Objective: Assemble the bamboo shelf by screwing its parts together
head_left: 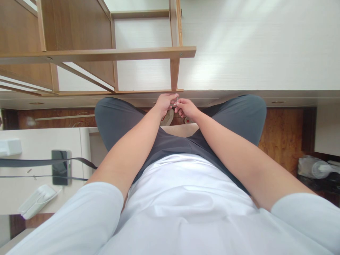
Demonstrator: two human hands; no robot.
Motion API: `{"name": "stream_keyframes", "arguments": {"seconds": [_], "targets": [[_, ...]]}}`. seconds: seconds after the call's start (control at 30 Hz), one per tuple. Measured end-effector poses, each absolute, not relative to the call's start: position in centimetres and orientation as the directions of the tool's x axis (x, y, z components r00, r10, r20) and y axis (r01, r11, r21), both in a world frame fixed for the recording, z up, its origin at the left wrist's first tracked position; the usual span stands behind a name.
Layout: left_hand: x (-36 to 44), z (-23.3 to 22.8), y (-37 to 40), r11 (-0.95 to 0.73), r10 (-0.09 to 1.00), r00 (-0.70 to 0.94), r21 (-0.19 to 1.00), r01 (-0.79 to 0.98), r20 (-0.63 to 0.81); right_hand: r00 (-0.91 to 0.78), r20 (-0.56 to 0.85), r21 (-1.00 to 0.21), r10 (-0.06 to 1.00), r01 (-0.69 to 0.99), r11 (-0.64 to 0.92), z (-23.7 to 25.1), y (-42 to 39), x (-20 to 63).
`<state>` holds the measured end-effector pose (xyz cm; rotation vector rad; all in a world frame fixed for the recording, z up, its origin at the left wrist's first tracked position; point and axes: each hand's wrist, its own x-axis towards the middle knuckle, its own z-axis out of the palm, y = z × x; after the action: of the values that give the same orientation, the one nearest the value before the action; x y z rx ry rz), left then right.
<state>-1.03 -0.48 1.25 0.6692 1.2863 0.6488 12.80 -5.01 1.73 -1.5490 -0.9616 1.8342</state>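
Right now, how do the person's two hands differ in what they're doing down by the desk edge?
The left hand reaches up to the desk edge, below the wooden shelf frame; the right hand sits slightly lower. The right hand pinches a small thin white piece upright, while what the left grips is too small to tell. Both hands meet close together, fingers curled.

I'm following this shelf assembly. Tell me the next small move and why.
Probably seat the small pin at the foot of the wooden upright: the left hand and right hand pinch it together right under that post, at the desk edge.
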Motion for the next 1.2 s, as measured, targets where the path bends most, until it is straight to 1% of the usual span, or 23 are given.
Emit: {"name": "stream_keyframes", "arguments": {"seconds": [0.1,0.2,0.3,0.5,0.67,0.83,1.07,1.2], "targets": [[-1.0,1.4,-0.5,0.652,0.754,0.166,0.755,-0.070,-0.636,-0.244,-0.632,-0.750,0.736,-0.046,-0.659,2.0,-5.0,13.0],[-1.0,1.6,-0.5,0.650,0.756,0.169,0.757,-0.070,-0.633,-0.279,-0.656,-0.710,0.702,-0.089,-0.699,2.2,-5.0,13.2],[-1.0,1.5,-0.4,0.652,0.753,0.166,0.756,-0.062,-0.636,-0.276,-0.663,-0.699,0.695,-0.104,-0.708,2.1,-5.0,13.2],[-1.0,1.1,-0.3,0.650,0.754,0.167,0.758,-0.051,-0.636,-0.261,-0.651,-0.718,0.713,-0.094,-0.690,2.0,-4.9,13.0],[-1.0,1.1,-0.3,0.648,0.758,0.158,0.759,-0.067,-0.633,-0.260,-0.614,-0.762,0.745,-0.048,-0.645,2.0,-5.1,12.7],[-1.0,0.6,-0.2,0.640,0.762,0.195,0.764,-0.079,-0.618,-0.216,-0.565,-0.819,0.796,0.029,-0.573,1.6,-5.2,12.5],[-1.0,0.8,-0.3,0.627,0.773,0.166,0.777,-0.049,-0.613,-0.109,-0.541,-0.839,0.834,0.142,-0.526,0.8,-5.1,12.8],[-1.1,1.0,-0.4,0.627,0.771,0.163,0.779,-0.027,-0.615,-0.079,-0.509,-0.851,0.857,0.194,-0.488,0.7,-5.2,12.9]]}}
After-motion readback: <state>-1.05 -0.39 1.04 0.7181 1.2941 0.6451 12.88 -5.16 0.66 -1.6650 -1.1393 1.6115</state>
